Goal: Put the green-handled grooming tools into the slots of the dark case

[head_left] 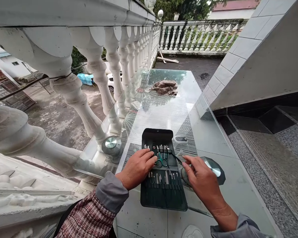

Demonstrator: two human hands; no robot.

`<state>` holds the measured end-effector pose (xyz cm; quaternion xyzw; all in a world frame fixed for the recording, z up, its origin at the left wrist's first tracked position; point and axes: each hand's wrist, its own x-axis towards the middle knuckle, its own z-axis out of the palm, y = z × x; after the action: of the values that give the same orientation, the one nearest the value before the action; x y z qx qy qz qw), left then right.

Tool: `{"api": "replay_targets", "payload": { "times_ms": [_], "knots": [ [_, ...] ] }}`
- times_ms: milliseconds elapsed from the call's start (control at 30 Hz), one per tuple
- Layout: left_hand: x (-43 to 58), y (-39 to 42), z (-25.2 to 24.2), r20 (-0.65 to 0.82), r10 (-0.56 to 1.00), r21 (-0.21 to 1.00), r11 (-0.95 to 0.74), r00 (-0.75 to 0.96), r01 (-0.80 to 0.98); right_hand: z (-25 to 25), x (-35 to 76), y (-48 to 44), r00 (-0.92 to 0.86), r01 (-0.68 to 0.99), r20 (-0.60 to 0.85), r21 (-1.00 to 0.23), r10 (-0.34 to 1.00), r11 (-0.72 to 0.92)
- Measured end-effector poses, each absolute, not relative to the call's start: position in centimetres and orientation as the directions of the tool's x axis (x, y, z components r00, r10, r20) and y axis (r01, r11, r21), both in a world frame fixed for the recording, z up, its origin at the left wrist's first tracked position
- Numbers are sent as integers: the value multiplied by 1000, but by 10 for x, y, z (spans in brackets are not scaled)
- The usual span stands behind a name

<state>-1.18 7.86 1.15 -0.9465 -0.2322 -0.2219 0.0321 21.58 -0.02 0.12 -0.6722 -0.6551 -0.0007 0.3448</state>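
Here the left hand (pixel 136 168) lays slightly bent fingers over the open manicure case (pixel 157 135), just beside the green-handled scissors (pixel 161 158), any grip hard to tell. Opposite, the right hand (pixel 204 177) pinches a slim dark piece (pixel 176 158) at the case's edge; beyond both hands' fingers, a brown cloth (pixel 164 88) sits on the glass worktop (pixel 164 114).

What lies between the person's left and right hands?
In the head view, green-handled scissors lie between the left hand and right hand, on the open dark case.
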Motion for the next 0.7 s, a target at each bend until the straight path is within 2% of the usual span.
{"api": "replay_targets", "payload": {
  "times_ms": [333,700],
  "knots": [
    [-16,66,19,239,500,-13,-855,832,518,11,201,-35,81,838,414,-520,906,163],
    [-17,53,11,196,701,119,-711,686,693,31,208,-26,138,815,457,-556,879,161]
  ]
}}
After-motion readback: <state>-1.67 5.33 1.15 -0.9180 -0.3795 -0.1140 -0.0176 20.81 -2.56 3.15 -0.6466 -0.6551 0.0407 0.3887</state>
